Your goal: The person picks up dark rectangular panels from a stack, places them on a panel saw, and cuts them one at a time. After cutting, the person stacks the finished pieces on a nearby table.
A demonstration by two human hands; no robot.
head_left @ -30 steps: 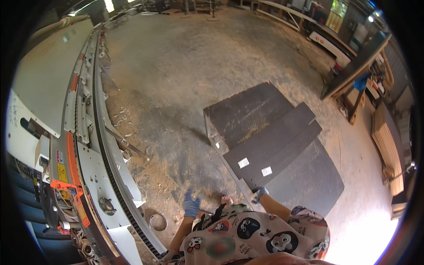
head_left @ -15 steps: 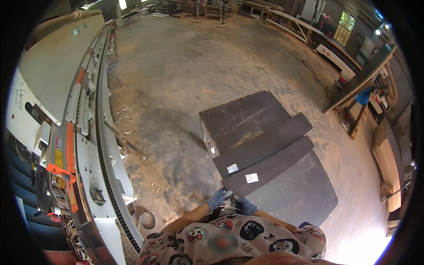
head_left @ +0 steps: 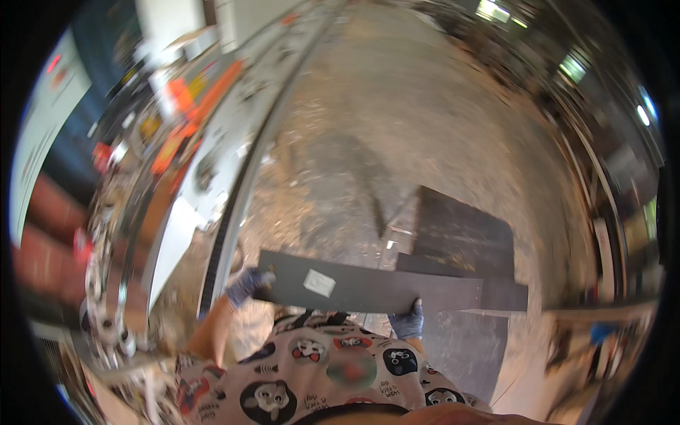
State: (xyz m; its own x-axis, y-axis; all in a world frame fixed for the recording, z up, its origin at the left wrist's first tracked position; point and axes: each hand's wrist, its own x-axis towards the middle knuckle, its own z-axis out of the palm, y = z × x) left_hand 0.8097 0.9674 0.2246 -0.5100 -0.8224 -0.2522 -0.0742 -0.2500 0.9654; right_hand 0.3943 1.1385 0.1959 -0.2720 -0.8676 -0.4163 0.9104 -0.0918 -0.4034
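Long dark panel [head_left: 375,289] held up in front of printed top [head_left: 347,365], left end gripped by left hand [head_left: 248,285], near edge pinched by right hand [head_left: 407,324], both gloved. Looks flat, matte, whitish label [head_left: 319,282] stuck toward left end. Just past panel's right half, dark boards [head_left: 460,230] laid down, kinda scuffed. Beyond panel, floor [head_left: 425,127] pretty grubby, dark-stained, tan dust scattered. Left of panel, pale machine bed [head_left: 230,134]. Way past panel, room edges badly blurred.
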